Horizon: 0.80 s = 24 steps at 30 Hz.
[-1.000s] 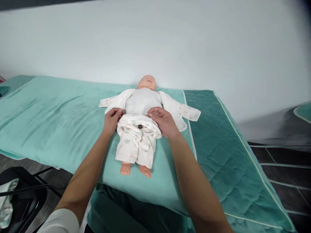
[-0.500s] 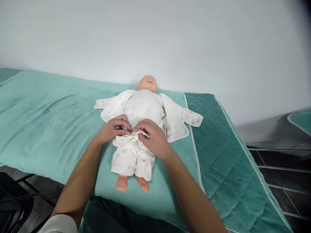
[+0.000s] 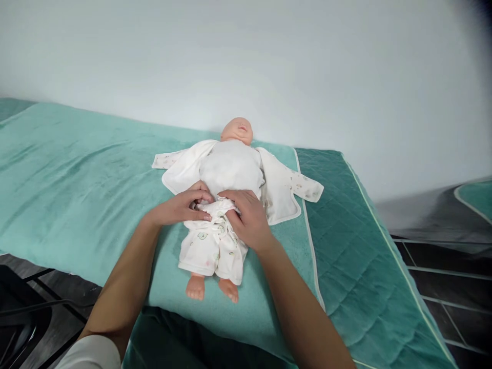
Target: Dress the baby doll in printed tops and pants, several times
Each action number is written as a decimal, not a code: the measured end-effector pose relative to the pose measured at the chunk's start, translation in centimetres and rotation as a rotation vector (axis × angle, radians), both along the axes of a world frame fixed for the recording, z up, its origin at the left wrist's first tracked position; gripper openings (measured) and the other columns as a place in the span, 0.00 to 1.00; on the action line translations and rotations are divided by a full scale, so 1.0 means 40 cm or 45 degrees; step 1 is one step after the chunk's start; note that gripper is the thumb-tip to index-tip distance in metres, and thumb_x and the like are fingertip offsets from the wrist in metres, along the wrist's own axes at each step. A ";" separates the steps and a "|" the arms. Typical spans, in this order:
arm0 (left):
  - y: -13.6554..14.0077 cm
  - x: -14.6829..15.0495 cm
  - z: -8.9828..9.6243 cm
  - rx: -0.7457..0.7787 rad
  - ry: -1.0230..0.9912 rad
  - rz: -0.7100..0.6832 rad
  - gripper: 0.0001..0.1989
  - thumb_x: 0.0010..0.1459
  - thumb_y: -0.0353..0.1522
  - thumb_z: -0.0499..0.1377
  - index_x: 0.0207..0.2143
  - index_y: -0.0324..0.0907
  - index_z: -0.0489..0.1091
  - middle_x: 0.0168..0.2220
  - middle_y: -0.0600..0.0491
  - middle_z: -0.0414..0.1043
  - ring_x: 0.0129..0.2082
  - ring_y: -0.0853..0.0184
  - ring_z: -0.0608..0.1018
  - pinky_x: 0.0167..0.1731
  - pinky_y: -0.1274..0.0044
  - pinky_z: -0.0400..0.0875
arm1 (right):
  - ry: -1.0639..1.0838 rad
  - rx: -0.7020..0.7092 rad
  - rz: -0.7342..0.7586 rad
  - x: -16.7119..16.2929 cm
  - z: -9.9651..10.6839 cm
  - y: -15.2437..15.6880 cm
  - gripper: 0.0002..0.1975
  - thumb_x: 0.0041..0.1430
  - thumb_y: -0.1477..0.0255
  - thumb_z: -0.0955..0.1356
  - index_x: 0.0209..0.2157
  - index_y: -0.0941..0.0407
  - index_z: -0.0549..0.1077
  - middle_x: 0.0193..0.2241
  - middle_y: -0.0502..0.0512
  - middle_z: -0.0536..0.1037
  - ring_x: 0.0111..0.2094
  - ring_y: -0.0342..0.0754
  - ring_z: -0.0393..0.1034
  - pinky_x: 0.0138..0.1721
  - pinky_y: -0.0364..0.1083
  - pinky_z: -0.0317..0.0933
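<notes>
A baby doll (image 3: 237,130) lies on its back, head toward the wall and feet toward me. Its white jacket (image 3: 282,184) is spread open to both sides, with the sleeves stretched outward. White printed pants (image 3: 200,250) cover the legs, leaving the feet bare. My left hand (image 3: 188,204) pinches the pants' waistband on one side, thumb outside and fingers toward the belly. On the other side, my right hand (image 3: 248,216) grips the same waistband; some of its fingertips are hidden in the cloth.
Under the doll a light green blanket (image 3: 96,205) covers the bed, over a darker quilted cover (image 3: 357,246) on the right. A white wall (image 3: 246,61) rises behind. At lower left stands a black chair (image 3: 23,312); dark floor tiles (image 3: 453,287) show at right.
Both hands have drawn the pants' waistband slightly up and spread it flatter across the doll's lower belly. The whole view has shifted a little.
</notes>
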State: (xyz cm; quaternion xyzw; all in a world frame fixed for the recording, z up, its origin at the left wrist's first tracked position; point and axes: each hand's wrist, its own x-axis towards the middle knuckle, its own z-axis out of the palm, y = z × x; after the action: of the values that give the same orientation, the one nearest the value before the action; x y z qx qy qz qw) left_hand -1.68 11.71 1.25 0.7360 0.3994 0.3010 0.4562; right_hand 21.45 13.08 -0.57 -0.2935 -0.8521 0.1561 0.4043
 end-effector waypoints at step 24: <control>-0.003 0.096 -0.061 0.244 -0.341 0.639 0.13 0.53 0.43 0.67 0.30 0.43 0.74 0.28 0.55 0.73 0.28 0.69 0.71 0.30 0.75 0.66 | 0.319 -0.990 0.454 0.023 0.075 0.032 0.13 0.59 0.61 0.74 0.33 0.54 0.71 0.33 0.50 0.68 0.35 0.46 0.62 0.37 0.46 0.57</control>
State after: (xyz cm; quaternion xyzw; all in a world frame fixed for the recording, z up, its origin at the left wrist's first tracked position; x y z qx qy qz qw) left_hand 2.15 11.60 -1.21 0.6076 0.4749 0.5352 0.3448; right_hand 22.37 14.38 2.42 -0.2509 -0.7119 0.5665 0.3307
